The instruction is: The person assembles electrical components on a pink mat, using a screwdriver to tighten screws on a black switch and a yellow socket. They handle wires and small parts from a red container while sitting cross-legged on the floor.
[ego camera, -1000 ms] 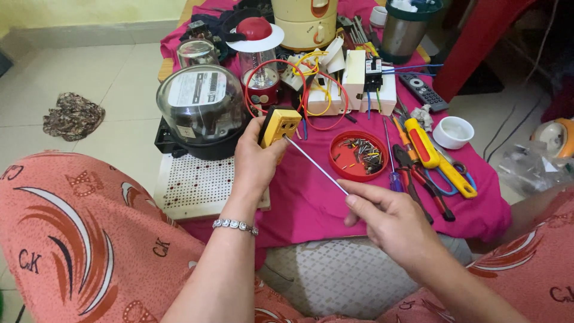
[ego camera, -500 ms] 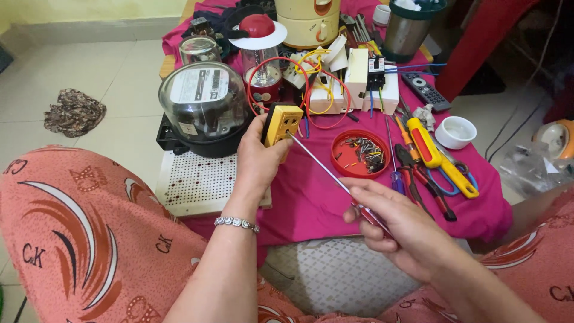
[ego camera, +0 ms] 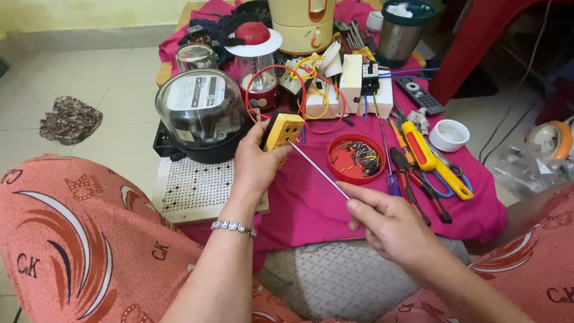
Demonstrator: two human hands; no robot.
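One head-worn view looks steeply down, close over the left hand (ego camera: 254, 170) and right hand (ego camera: 391, 224); beyond them, probably a low magenta-clothed table (ego camera: 311, 203).

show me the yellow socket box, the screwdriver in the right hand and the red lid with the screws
yellow socket box (ego camera: 286, 128), head view, its front face
screwdriver (ego camera: 317, 169), head view, mid shaft
red lid (ego camera: 338, 162), head view, bare left floor

A low table (ego camera: 164, 72) under a magenta cloth (ego camera: 311, 203) — red dish (ego camera: 357, 158), pliers (ego camera: 418, 188), white cup (ego camera: 449, 134) on it.
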